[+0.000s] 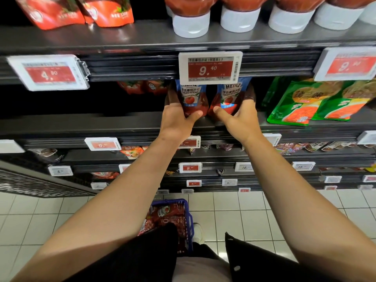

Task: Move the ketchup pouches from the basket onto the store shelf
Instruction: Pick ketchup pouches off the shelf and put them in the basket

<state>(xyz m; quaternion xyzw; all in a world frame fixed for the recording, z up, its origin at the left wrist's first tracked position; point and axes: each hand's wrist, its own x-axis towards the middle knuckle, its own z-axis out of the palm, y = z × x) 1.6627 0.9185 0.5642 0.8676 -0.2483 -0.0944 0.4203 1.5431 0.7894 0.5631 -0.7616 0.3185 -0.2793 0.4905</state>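
Left hand [176,117] grips one ketchup pouch [191,96], right hand [240,117] another [231,94]; fingers seemingly wrapped behind, hidden; price tag [210,67] covers their tops.

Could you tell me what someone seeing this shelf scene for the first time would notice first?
Both hands reach to the middle shelf: the left hand holds one ketchup pouch and the right hand holds another ketchup pouch, side by side and upright. Just above them hangs a red price tag reading 9.40. Low on the tiled floor stands a blue basket with more red pouches.
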